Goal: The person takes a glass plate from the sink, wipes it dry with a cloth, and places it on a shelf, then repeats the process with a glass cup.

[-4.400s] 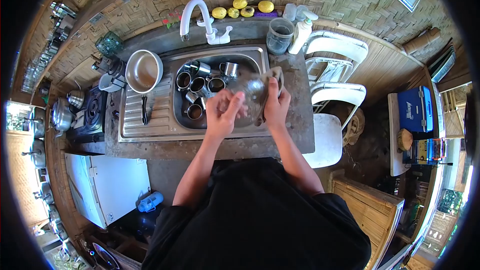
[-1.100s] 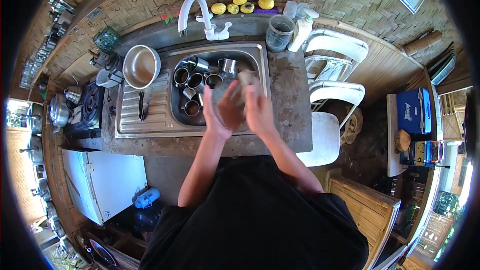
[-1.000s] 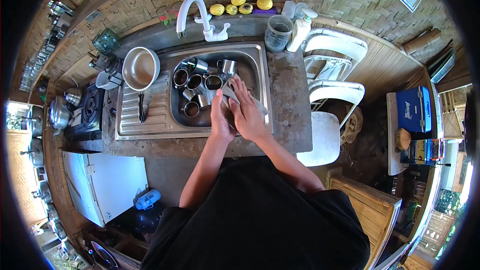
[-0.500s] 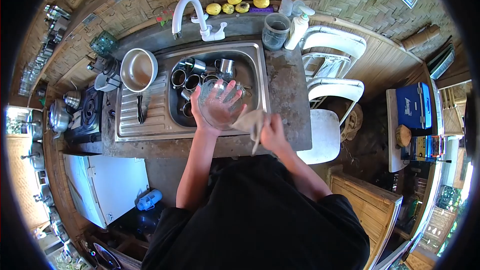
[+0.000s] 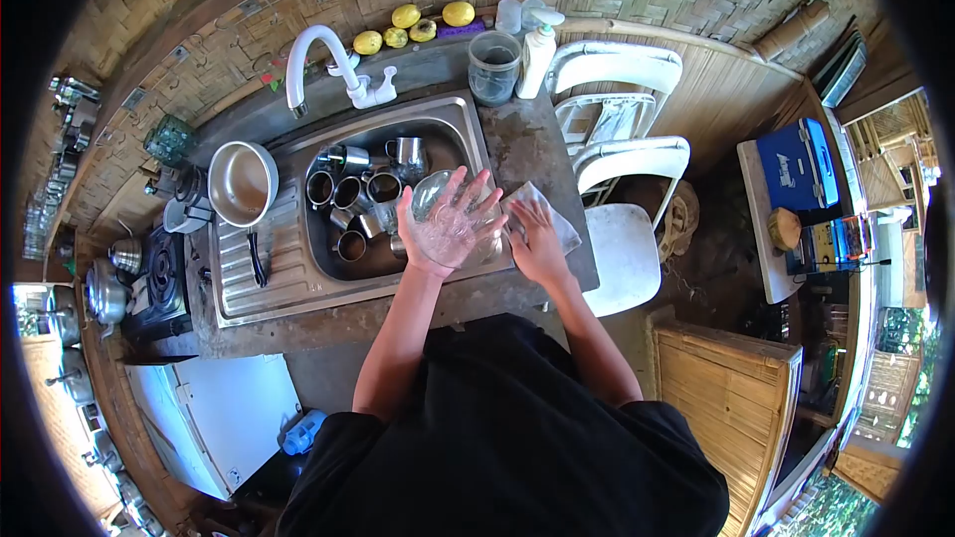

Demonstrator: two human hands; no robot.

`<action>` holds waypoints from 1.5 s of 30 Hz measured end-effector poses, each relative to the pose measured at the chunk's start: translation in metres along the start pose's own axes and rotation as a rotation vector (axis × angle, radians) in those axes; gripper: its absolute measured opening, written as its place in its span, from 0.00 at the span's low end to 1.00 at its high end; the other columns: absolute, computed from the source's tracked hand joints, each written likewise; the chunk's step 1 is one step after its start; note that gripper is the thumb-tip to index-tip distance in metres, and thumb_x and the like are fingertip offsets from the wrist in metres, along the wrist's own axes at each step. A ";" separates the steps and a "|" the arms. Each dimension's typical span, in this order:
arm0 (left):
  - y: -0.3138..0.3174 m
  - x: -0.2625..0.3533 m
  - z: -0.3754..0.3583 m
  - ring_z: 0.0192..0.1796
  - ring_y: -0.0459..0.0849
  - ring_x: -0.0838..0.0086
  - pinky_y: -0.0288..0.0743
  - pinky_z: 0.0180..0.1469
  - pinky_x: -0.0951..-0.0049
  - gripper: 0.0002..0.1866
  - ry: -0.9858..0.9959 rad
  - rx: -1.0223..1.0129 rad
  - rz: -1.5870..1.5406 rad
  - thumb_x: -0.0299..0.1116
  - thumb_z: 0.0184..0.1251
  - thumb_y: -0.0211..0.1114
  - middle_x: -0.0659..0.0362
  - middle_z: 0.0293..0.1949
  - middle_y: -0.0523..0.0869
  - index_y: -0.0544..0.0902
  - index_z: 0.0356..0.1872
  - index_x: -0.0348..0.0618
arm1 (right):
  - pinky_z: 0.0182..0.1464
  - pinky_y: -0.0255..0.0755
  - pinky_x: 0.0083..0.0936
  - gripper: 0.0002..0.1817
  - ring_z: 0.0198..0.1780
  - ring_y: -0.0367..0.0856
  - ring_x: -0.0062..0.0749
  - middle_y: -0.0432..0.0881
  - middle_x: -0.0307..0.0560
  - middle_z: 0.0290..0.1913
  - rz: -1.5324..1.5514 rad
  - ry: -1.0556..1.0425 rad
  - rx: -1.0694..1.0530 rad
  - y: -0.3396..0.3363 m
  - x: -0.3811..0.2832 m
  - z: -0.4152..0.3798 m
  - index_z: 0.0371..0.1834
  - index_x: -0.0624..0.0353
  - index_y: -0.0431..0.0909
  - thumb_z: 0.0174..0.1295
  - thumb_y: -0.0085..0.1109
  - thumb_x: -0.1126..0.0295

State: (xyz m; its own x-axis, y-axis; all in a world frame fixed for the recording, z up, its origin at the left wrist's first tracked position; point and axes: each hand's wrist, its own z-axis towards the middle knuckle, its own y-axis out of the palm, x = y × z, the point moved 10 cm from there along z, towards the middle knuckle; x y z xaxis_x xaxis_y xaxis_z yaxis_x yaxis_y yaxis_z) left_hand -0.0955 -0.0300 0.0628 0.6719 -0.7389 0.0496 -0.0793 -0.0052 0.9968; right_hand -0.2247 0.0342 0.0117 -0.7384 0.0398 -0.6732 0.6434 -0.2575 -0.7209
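My left hand [image 5: 450,229] is raised over the sink's right side with its fingers spread. A clear glass bowl [image 5: 430,193] rests against that palm, and the fingers show through it. On the counter just right of the sink, my right hand [image 5: 537,242] lies flat with its fingers stretched over a pale cloth [image 5: 556,216]. The steel sink [image 5: 475,129] holds several metal mugs [image 5: 347,193] left of the bowl, some tipped over.
A saucepan [image 5: 243,185] sits on the drainboard below the white faucet [image 5: 318,45]. A grey plastic container [image 5: 494,70] and a white pump bottle [image 5: 537,62] stand behind the counter. White folding chairs [image 5: 627,249] are at the right, a stove [image 5: 164,278] at the left.
The cloth, hanging from my right hand beside the bowl, is now down on the counter with that hand flat on it. The view has shifted right.
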 end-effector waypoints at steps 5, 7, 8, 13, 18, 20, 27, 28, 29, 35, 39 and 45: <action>0.016 0.044 -0.009 0.79 0.60 0.39 0.52 0.80 0.40 0.50 0.224 -0.047 0.276 0.72 0.68 0.51 0.42 0.80 0.60 0.58 0.82 0.47 | 0.41 0.79 0.32 0.19 0.37 0.86 0.37 0.87 0.49 0.36 0.861 0.405 -0.202 0.020 -0.053 -0.004 0.54 0.65 0.76 0.78 0.52 0.57; 0.013 0.061 -0.020 0.80 0.60 0.43 0.53 0.80 0.47 0.50 0.316 -0.016 0.412 0.70 0.69 0.50 0.44 0.81 0.59 0.56 0.82 0.46 | 0.31 0.77 0.27 0.15 0.30 0.86 0.32 0.86 0.47 0.31 0.997 0.445 -0.254 0.036 -0.069 0.000 0.49 0.64 0.76 0.79 0.51 0.60; 0.011 0.071 -0.027 0.81 0.59 0.45 0.53 0.81 0.48 0.49 0.377 0.007 0.487 0.70 0.70 0.49 0.45 0.81 0.58 0.55 0.83 0.45 | 0.29 0.76 0.26 0.14 0.29 0.85 0.31 0.85 0.47 0.30 1.046 0.451 -0.234 0.041 -0.071 0.005 0.47 0.63 0.75 0.79 0.52 0.61; 0.015 0.117 -0.097 0.56 0.83 0.67 0.77 0.58 0.67 0.29 0.812 0.420 1.523 0.45 0.83 0.53 0.50 0.60 0.79 0.70 0.75 0.37 | 0.24 0.69 0.20 0.08 0.21 0.76 0.19 0.79 0.39 0.23 0.863 0.208 0.058 -0.011 -0.093 0.056 0.40 0.61 0.77 0.77 0.54 0.69; 0.077 0.137 -0.085 0.33 0.80 0.81 0.76 0.35 0.80 0.22 0.842 0.413 1.368 0.30 0.79 0.63 0.58 0.45 0.82 0.75 0.69 0.32 | 0.24 0.64 0.20 0.08 0.22 0.73 0.15 0.76 0.36 0.22 0.753 0.036 0.204 -0.072 -0.148 0.115 0.40 0.64 0.76 0.78 0.54 0.71; 0.129 0.148 -0.069 0.31 0.81 0.82 0.77 0.35 0.81 0.24 0.970 0.298 1.284 0.30 0.78 0.65 0.55 0.49 0.86 0.73 0.70 0.33 | 0.24 0.64 0.20 0.09 0.22 0.72 0.15 0.76 0.36 0.22 0.749 -0.011 0.297 -0.099 -0.169 0.142 0.39 0.65 0.75 0.78 0.54 0.71; 0.300 0.202 0.001 0.29 0.86 0.73 0.80 0.32 0.72 0.30 1.340 0.197 1.970 0.41 0.70 0.73 0.47 0.49 0.89 0.77 0.66 0.30 | 0.25 0.68 0.23 0.13 0.21 0.77 0.21 0.82 0.42 0.22 0.782 -0.162 0.450 -0.181 -0.229 0.279 0.38 0.68 0.82 0.75 0.57 0.67; 0.314 0.211 0.014 0.28 0.87 0.71 0.80 0.32 0.70 0.30 1.373 0.237 2.052 0.44 0.70 0.73 0.46 0.48 0.90 0.79 0.64 0.30 | 0.25 0.69 0.24 0.13 0.20 0.78 0.22 0.83 0.43 0.22 0.716 -0.149 0.449 -0.188 -0.233 0.300 0.39 0.68 0.83 0.74 0.57 0.67; 0.322 0.222 0.030 0.28 0.87 0.69 0.81 0.33 0.68 0.30 1.396 0.223 2.094 0.46 0.70 0.72 0.46 0.46 0.90 0.80 0.62 0.31 | 0.25 0.70 0.25 0.13 0.20 0.79 0.23 0.83 0.44 0.22 0.650 -0.137 0.448 -0.194 -0.237 0.318 0.40 0.68 0.84 0.73 0.58 0.66; 0.348 0.261 0.094 0.29 0.88 0.59 0.82 0.36 0.60 0.30 1.444 0.218 2.277 0.54 0.71 0.69 0.43 0.42 0.90 0.86 0.55 0.33 | 0.26 0.75 0.28 0.15 0.21 0.85 0.27 0.85 0.46 0.21 0.594 -0.211 0.455 -0.207 -0.245 0.392 0.47 0.66 0.87 0.70 0.60 0.64; 0.346 0.277 0.115 0.38 0.90 0.51 0.84 0.41 0.53 0.32 1.301 0.381 2.367 0.60 0.72 0.64 0.45 0.37 0.90 0.87 0.53 0.35 | 0.32 0.77 0.35 0.15 0.27 0.88 0.37 0.85 0.53 0.22 0.526 -0.183 0.341 -0.195 -0.237 0.427 0.37 0.65 0.85 0.68 0.63 0.61; 0.337 0.290 0.134 0.40 0.91 0.53 0.85 0.43 0.56 0.30 1.241 0.477 2.406 0.61 0.71 0.64 0.49 0.35 0.92 0.89 0.51 0.41 | 0.41 0.77 0.43 0.19 0.36 0.88 0.53 0.85 0.62 0.27 0.371 -0.212 0.284 -0.183 -0.232 0.447 0.34 0.66 0.82 0.64 0.66 0.56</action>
State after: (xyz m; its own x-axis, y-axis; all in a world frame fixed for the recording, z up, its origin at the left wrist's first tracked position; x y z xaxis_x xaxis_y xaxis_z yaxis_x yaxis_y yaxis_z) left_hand -0.0257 -0.3365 0.4049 -0.7084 0.5569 0.4336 -0.6902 -0.4179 -0.5908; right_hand -0.2608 -0.3591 0.3731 -0.5144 -0.2932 -0.8059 0.8113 -0.4707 -0.3467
